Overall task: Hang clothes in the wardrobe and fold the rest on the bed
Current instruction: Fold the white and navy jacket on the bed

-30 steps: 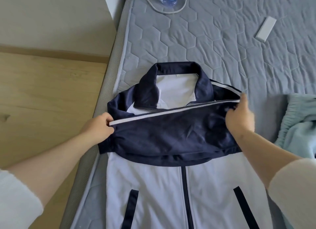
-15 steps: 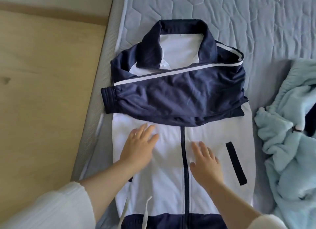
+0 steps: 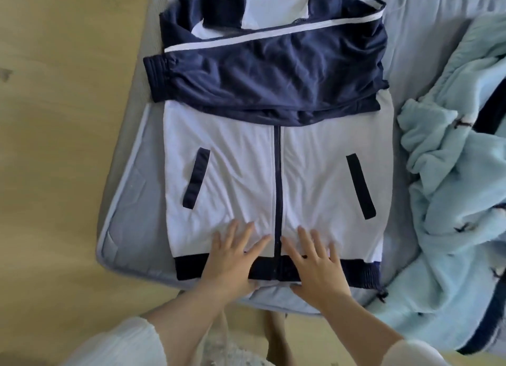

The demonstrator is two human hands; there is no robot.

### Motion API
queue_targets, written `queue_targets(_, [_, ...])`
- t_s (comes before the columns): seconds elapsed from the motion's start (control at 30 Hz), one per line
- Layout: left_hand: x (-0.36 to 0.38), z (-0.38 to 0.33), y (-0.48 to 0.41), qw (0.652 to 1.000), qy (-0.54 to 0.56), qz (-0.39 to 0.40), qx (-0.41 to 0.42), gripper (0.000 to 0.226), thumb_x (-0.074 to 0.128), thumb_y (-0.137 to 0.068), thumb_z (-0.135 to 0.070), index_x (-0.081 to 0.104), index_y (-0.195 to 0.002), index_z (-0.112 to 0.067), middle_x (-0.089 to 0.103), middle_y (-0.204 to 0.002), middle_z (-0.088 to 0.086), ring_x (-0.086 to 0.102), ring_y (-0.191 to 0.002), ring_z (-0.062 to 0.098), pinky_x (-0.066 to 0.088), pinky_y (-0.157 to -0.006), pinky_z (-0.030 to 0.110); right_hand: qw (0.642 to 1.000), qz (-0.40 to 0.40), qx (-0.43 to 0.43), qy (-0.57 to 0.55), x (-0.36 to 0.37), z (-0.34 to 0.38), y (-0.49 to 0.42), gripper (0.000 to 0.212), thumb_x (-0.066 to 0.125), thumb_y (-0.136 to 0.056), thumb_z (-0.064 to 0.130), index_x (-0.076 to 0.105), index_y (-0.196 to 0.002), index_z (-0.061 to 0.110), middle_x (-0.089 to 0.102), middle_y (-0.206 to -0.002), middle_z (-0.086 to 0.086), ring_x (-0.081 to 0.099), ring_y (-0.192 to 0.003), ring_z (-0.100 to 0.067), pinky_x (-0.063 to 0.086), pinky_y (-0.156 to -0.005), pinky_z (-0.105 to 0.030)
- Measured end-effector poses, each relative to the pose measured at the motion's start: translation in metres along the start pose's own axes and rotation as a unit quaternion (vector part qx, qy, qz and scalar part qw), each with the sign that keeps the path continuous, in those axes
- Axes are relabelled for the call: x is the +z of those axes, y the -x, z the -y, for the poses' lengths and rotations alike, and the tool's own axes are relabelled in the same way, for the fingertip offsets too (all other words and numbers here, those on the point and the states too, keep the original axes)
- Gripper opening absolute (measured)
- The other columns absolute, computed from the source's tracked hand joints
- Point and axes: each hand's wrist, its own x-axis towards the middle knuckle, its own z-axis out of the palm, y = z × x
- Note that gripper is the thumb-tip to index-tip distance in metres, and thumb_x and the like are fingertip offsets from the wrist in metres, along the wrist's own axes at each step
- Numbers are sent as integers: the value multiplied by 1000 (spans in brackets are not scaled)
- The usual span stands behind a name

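A white and navy zip jacket (image 3: 315, 179) lies flat, front up, at the corner of the grey quilted bed (image 3: 131, 190). Its navy sleeves (image 3: 268, 75) are folded across the chest below the collar. My left hand (image 3: 232, 256) lies flat with spread fingers on the white front and navy hem band, left of the zip. My right hand (image 3: 317, 259) lies flat the same way just right of the zip. Neither hand grips any cloth.
A crumpled light-blue fleece garment (image 3: 454, 201) with dark trim lies on the bed right of the jacket, reaching over the bed's near edge. Wooden floor (image 3: 54, 146) runs along the left and front of the bed.
My hands let go of the folded sleeve, came down onto the white front, then slid toward me to the hem. The view tilted down toward the bed's near corner.
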Motion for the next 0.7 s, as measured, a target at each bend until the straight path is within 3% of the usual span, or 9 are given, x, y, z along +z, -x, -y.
queue_targets(0.13, [15, -6, 1, 995, -83, -36, -38, 98, 56, -88, -20, -24, -142, -36, -22, -154, 6, -15, -141, 38, 3, -113, 56, 998, -39, 13, 45, 17, -23, 7, 93, 58, -86, 40, -18, -140, 40, -16, -154, -3, -6, -143, -29, 19, -102, -58])
queue_targets(0.2, [15, -4, -2, 992, -94, -82, -22, 92, 52, -88, -7, -13, -146, -34, -8, -157, 10, 2, -143, 38, 16, -113, 51, 997, -60, 0, 43, 22, -34, 5, 89, 54, -87, 19, -15, -141, 40, -11, -155, -2, -4, -143, -26, 25, -103, -53])
queue_targets(0.23, [15, -3, -2, 990, -83, -117, -13, 89, 56, -84, -2, 3, -149, -33, 11, -155, 14, 20, -139, 38, 29, -108, 48, 997, -66, -12, 40, 23, -39, 5, 88, 50, -87, 11, -11, -143, 40, -8, -155, -1, -2, -143, -25, 26, -104, -50])
queue_targets(0.3, [3, 0, 1, 982, 23, -178, -56, 62, 68, -78, -7, 47, -133, -27, 53, -119, 7, 56, -100, 32, 50, -79, 37, 996, -80, -26, 28, 23, -45, 6, 82, 43, -87, 4, -3, -146, 38, 3, -155, 1, 5, -143, -23, 29, -106, -42])
queue_targets(0.37, [-4, 2, 9, 981, 26, -167, -91, 37, 68, -78, -13, 55, -113, -15, 48, -92, 0, 52, -74, 22, 45, -59, 30, 994, -104, -22, 7, 21, -45, 9, 74, 39, -88, 3, 8, -147, 35, 20, -151, 2, 19, -139, -20, 34, -102, -35])
queue_targets(0.43, [-12, 0, 14, 982, -33, -173, -75, 37, 76, -58, 2, 61, -91, -6, 52, -77, 7, 52, -55, 22, 37, -44, 26, 993, -118, -1, -16, 14, -42, 12, 64, 40, -90, 3, 22, -145, 29, 37, -142, 4, 36, -129, -20, 40, -95, -32])
queue_targets(0.5, [-21, -4, 19, 986, -31, -130, -101, 29, 64, -69, 5, 59, -95, -7, 57, -81, 8, 58, -66, 24, 35, -50, 28, 994, -106, 18, -34, 3, -36, 15, 50, 44, -87, 0, 39, -131, 23, 52, -121, 3, 48, -109, -22, 43, -81, -31])
queue_targets(0.57, [-27, -6, 27, 990, -12, -67, -128, 30, 46, -81, 5, 53, -106, -11, 53, -82, 2, 54, -76, 24, 32, -56, 29, 995, -79, 29, -50, -14, -34, 21, 38, 42, -83, -6, 48, -111, 19, 55, -96, 1, 48, -86, -21, 38, -66, -30])
queue_targets(0.7, [-46, -7, 58, 994, 22, 59, -91, 30, 39, -81, 3, 54, -101, -15, 39, -67, -3, 44, -68, 20, 24, -47, 25, 996, 57, 19, -63, -43, -26, 52, 30, 36, -83, -2, 49, -92, 23, 49, -74, 3, 50, -73, -21, 36, -61, -28])
